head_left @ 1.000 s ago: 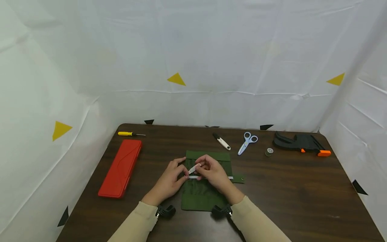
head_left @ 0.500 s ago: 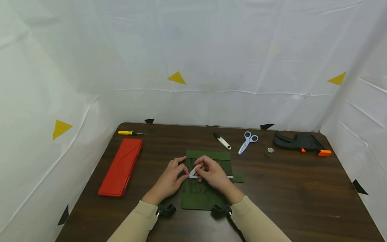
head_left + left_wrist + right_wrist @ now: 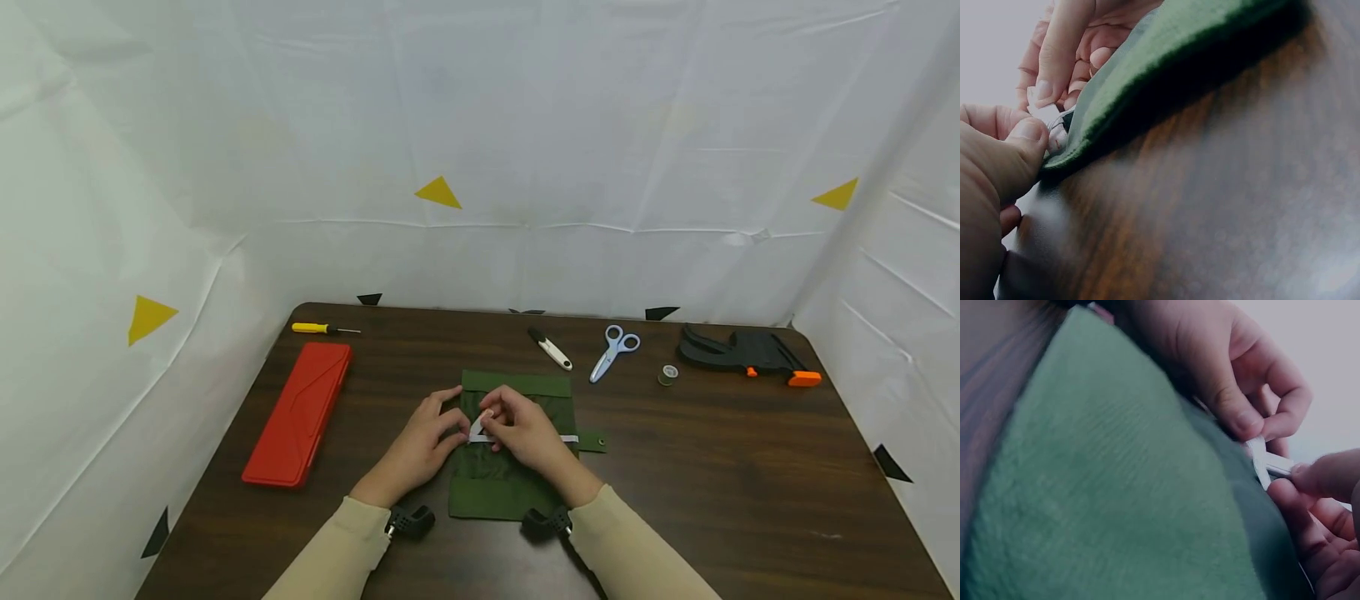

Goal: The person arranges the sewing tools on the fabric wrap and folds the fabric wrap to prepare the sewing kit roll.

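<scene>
A green cloth pouch lies unfolded on the table, crossed by a white band. My left hand pinches the band's left end at the cloth's edge between thumb and index finger, clearest in the right wrist view, where the band bends away from the fingertips. My right hand pinches a small flat white piece, tilted, its lower end against the band. In the left wrist view this white piece meets my left thumb. Fingers cover much of it; I cannot tell its kind.
A red case and a yellow-handled screwdriver lie at the left. Along the back are thread snips, light-blue scissors, a small spool and a black clamp with orange parts. White sheeting surrounds the table.
The white piece in my right hand has tipped steeper and come down to the band, its lower end close to my left fingertips. Both hands have otherwise barely moved.
</scene>
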{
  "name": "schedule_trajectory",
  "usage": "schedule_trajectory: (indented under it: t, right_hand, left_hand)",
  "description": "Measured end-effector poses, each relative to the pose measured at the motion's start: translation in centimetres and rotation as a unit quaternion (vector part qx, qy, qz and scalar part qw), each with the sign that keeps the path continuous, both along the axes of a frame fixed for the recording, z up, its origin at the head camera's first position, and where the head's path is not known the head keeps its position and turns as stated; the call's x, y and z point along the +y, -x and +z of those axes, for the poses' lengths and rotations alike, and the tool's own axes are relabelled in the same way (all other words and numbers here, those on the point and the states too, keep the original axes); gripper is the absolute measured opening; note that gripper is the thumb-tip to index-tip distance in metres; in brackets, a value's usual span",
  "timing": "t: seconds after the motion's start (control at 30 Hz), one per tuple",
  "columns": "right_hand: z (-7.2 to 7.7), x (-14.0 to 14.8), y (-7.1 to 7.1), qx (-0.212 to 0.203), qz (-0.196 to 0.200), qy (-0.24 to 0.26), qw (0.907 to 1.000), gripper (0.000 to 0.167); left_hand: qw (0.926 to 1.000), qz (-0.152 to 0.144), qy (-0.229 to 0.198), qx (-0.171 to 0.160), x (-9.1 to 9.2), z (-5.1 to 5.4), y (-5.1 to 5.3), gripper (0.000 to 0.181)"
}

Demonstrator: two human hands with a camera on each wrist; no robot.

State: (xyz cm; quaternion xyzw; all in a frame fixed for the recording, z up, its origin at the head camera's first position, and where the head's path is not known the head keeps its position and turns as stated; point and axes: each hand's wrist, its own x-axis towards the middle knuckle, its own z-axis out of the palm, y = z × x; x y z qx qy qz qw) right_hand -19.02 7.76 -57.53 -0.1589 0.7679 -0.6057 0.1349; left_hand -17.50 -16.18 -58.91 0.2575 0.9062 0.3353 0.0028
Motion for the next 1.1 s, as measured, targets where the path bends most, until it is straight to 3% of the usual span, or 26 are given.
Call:
schedule_trajectory:
  t: [0.37,0.5,0.63,0.77,0.97,1.1]
  right_hand:
    - [-0.12,0.23,0.02,0.014,0.022,-0.029,0.9992,0.015]
    - [-0.01,0.09,0.0,0.023,0.029,-0.045,0.9983,0.021]
    - [0.15,-0.09,0.0,0.016,0.02,-0.045,0.9986,0.028]
    - [0.22,-0.15,-0.01,0.002,0.004,-0.038,0.9993,0.021]
    - [0.19,-0.1,-0.07,0.017,0.009,-0.063,0.9978,0.013]
    - [0.15,-0.04,-0.15,0.02,0.012,-0.058,0.998,0.016]
  left_hand:
    - [0.9999,-0.002,-0.005,-0.011,-0.07,-0.27,0.1,0.006]
    - [0.9998,-0.003,-0.007,-0.016,-0.07,-0.17,0.07,0.008]
    - [0.9998,-0.002,-0.011,-0.018,-0.05,-0.04,0.08,0.007]
    - [0.9997,-0.002,-0.014,-0.021,-0.01,-0.02,0.15,0.01]
    - [0.9995,0.006,-0.014,-0.029,0.07,-0.02,0.15,0.006]
    - [0.9994,0.008,-0.013,-0.03,0.12,-0.01,0.11,0.008]
